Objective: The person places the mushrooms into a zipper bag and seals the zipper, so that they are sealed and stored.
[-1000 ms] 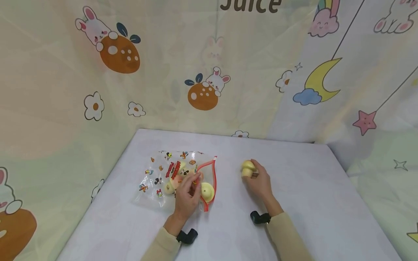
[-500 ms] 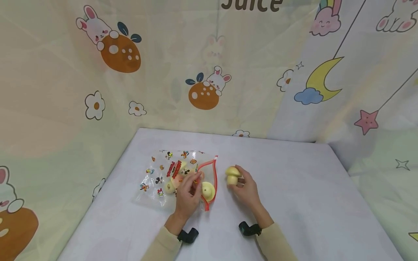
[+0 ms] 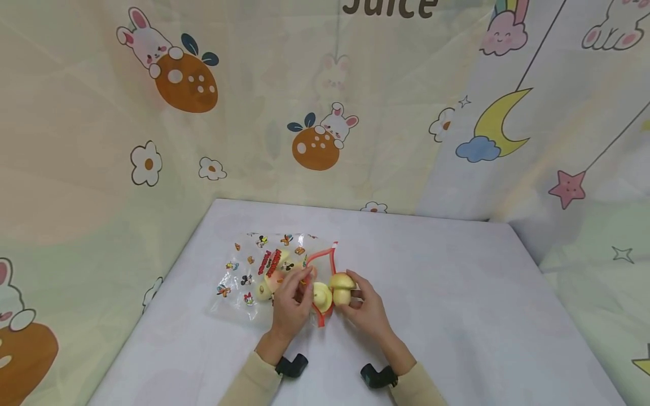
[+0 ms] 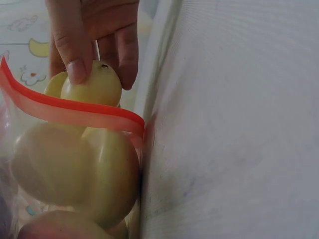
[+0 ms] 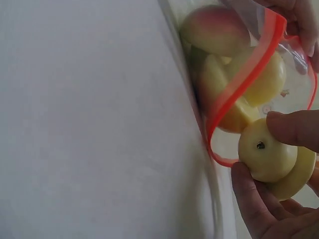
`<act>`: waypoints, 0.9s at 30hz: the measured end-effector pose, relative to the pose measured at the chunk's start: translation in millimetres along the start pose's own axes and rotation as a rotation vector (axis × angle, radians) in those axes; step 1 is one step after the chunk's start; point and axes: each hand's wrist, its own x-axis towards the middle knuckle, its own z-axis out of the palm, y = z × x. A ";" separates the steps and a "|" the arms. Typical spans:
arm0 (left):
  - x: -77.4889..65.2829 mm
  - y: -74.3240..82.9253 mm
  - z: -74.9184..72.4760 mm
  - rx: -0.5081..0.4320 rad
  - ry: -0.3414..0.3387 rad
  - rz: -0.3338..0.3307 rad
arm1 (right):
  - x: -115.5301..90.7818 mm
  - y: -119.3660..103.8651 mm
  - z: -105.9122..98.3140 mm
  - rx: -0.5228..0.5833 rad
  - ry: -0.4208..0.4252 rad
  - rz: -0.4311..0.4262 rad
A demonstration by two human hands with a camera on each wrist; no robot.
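A pale yellow toy mushroom (image 3: 342, 285) is held by its sides in my right hand (image 3: 368, 310), right at the bag's mouth. In the right wrist view, thumb and fingers grip this mushroom (image 5: 261, 154) with its stem end toward the bag. My left hand (image 3: 290, 309) pinches the upper edge of the clear zip bag (image 3: 231, 307), keeping its red-rimmed mouth (image 3: 333, 260) apart. Another yellow mushroom (image 3: 321, 297) lies inside by the opening. Deeper in the bag is a pink-and-yellow rounded piece (image 5: 214, 30); other yellow pieces are partly hidden by the printed film and left hand.
The bag lies on a white-covered table (image 3: 457, 293). Behind the table hangs a cartoon-printed cloth (image 3: 254, 113). A black wrist camera sits on each wrist, the left camera (image 3: 291, 366) and the right camera (image 3: 378, 376).
My right hand has carried the mushroom leftward and toward me, from right of the bag to its mouth. The left hand stays in place on the bag's edge.
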 end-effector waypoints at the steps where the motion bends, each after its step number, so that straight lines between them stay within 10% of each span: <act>1: 0.2 0.0 -0.2 -0.001 0.001 0.001 | -1.0 -5.4 1.5 0.009 0.000 -0.009; 27: -14.4 -36.7 6.7 0.022 -0.002 0.059 | 3.7 8.2 34.1 -0.003 -0.045 0.068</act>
